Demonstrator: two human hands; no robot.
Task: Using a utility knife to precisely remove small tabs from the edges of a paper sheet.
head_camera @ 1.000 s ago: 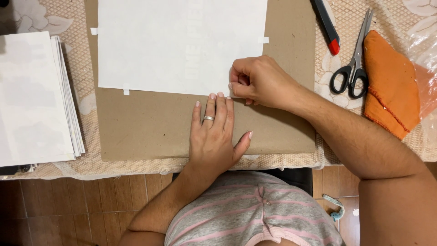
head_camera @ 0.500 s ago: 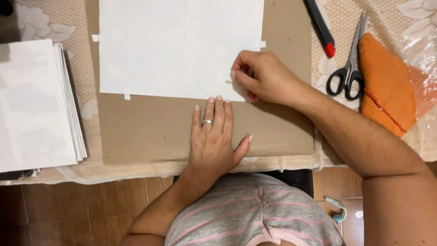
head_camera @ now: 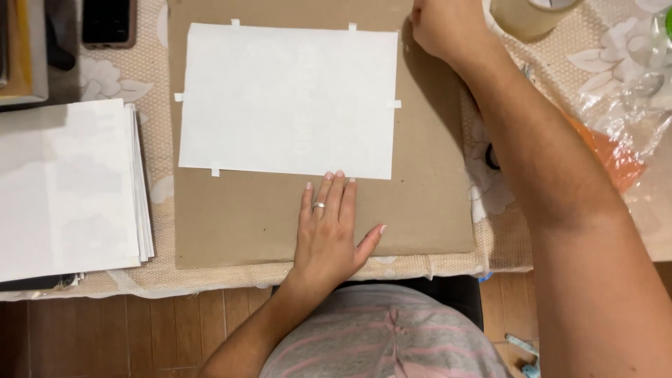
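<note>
Head view: left hand flat, empty on brown cardboard — right hand's grip unclear.

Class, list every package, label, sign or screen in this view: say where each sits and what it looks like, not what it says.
Phone: top left on the tablecloth, dark rectangular screen, switched off.
Clear plastic bag: right edge of the table, crumpled, transparent, over something orange.
Tape roll: top right beside the right hand, round, beige.
No labels or signs visible.
</note>
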